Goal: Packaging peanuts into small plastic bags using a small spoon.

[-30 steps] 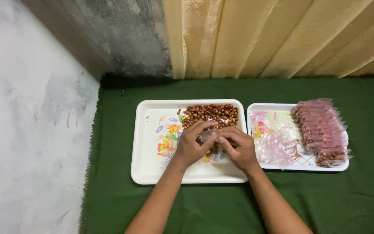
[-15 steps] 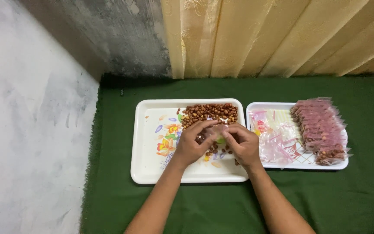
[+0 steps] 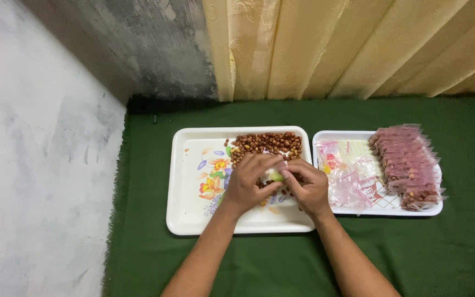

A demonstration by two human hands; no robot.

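Your left hand (image 3: 247, 184) and right hand (image 3: 307, 188) meet fingertip to fingertip, pinching a small clear bag (image 3: 275, 175) between them above the floral tray (image 3: 193, 214). Peanuts (image 3: 268, 143) lie heaped just beyond your fingers. To the right of your right hand, a second tray (image 3: 377, 210) holds empty bags (image 3: 350, 184) and a row of filled packets (image 3: 408, 165).

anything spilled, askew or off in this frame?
Nothing stands out. The brown peanuts stay inside the white floral tray, and the filled pink-tinted packets sit in a neat row on the smaller white tray. Both hands pinch a small clear plastic bag.
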